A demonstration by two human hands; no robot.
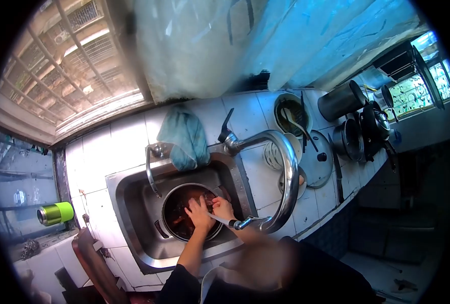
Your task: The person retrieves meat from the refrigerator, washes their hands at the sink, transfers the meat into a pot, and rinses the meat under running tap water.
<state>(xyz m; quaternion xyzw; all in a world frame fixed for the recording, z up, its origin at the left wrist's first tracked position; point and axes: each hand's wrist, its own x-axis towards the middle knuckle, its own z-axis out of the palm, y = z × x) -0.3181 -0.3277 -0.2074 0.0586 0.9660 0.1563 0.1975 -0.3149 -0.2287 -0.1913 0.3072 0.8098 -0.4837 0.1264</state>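
Note:
In the metal sink (144, 238) stands a round pot (165, 223) with reddish-brown liquid and dark pieces in it. My left hand (198, 214) is over the middle of the pot, its fingers spread at the liquid. Beside it, near the pot's right side, my right hand (222, 207) has its fingers pressed together on something I cannot make out. A curved chrome faucet (288, 167) arches over from the right, and a thin stream or spout end shows close to my wrists.
A teal cloth (184, 139) hangs over the sink's back edge beside a small bent tap (150, 169). To the right are a bowl with a ladle (292, 114), a glass lid (318, 164) and dark pots (341, 100). A green cup (56, 213) lies at the left.

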